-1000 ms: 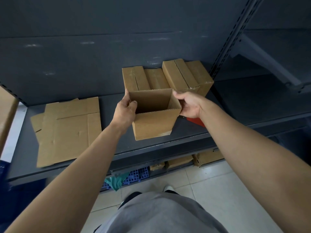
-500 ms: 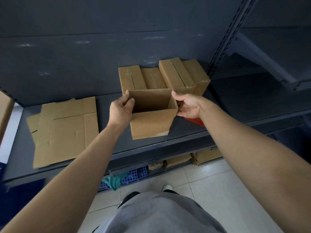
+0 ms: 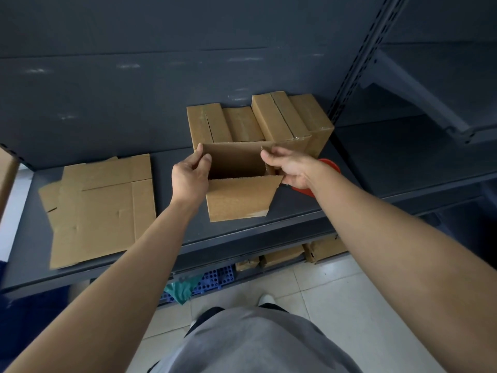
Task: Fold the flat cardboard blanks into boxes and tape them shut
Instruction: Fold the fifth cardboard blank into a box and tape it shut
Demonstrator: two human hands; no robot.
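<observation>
An open-topped cardboard box (image 3: pixel 238 199) stands on the dark shelf (image 3: pixel 269 230) in front of me. My left hand (image 3: pixel 189 177) grips its left side, thumb over the rim. My right hand (image 3: pixel 289 166) holds the right side, fingers curled on the right flap, which leans inward. Behind it stand two closed, taped boxes (image 3: pixel 226 125), (image 3: pixel 293 119). A stack of flat blanks (image 3: pixel 99 205) lies on the shelf at the left. A red tape dispenser (image 3: pixel 329 164) shows partly behind my right wrist.
A shelf upright (image 3: pixel 357 63) rises at the right, with another shelf bay beyond it. More cardboard boxes (image 3: pixel 282 255) and a blue crate (image 3: pixel 212 278) sit under the shelf. The floor is tiled. A cardboard edge (image 3: pixel 6 173) shows at far left.
My right hand has shifted onto the box's right flap and tipped it inward. My left thumb has come up over the left rim. The box stays in place.
</observation>
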